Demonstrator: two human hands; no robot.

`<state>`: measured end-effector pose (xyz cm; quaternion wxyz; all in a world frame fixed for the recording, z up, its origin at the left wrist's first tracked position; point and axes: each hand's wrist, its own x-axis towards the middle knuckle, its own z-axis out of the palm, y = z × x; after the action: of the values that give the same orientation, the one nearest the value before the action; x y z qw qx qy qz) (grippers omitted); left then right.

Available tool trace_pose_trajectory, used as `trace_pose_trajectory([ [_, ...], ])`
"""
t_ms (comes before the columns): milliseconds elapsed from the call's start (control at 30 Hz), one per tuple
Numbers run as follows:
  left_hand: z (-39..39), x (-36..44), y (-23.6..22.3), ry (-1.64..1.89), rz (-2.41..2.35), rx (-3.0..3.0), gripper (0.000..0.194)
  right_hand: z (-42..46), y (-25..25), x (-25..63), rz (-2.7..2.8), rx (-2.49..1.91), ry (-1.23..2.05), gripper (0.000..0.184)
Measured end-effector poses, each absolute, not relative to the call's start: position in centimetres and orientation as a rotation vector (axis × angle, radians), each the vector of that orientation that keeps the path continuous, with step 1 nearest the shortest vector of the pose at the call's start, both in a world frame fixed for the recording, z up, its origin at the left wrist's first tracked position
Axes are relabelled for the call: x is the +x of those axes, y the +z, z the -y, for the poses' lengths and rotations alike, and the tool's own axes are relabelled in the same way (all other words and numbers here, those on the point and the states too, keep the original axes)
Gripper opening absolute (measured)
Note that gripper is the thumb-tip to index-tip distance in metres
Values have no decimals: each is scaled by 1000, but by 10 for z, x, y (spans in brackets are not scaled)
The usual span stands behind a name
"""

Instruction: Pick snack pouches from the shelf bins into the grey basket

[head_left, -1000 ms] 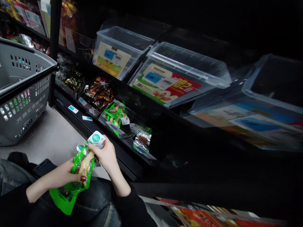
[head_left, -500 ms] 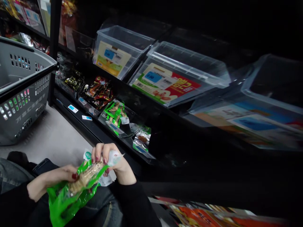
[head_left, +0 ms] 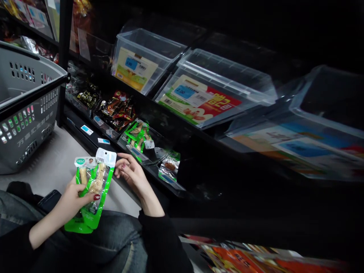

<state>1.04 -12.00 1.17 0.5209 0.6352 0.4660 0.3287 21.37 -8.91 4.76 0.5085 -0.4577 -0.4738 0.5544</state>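
My left hand is closed on two green snack packets, held upright side by side above my lap, thumb across their fronts. Each packet has a white header and a pale stick-shaped snack inside. My right hand hovers just to the right of the packets, fingers loosely curled and apart, holding nothing. It is near the front edge of the low black shelf, close to a tray of similar green packets.
A grey shopping basket stands on the floor at the left. The low shelf holds dark and red snack packs. Clear plastic bins with price labels sit on the shelf above. Orange packaging lies at the bottom right.
The right hand has let go of the packets and drawn away to the right. The left hand has raised both packets upright and fanned them side by side.
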Motion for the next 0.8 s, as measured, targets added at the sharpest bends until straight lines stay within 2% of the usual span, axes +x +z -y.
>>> trace_pose_trajectory([
  [267, 121, 11, 7, 807, -1140, 1646, 30, 101, 46, 189, 1405, -1425, 1382, 25],
  [400, 123, 9, 5, 732, -1317, 1693, 45, 112, 52, 171, 1428, -1716, 921, 26],
  [500, 125, 9, 6, 733, -1207, 1734, 55, 122, 54, 151, 1611, -1886, 567, 28],
  [667, 128, 13, 0, 725, -1059, 1665, 60, 127, 55, 131, 1747, -1907, 703, 21],
  [800, 128, 19, -13, 905, -1171, 1641, 52, 126, 67, 117, 1843, -2141, 498, 20],
])
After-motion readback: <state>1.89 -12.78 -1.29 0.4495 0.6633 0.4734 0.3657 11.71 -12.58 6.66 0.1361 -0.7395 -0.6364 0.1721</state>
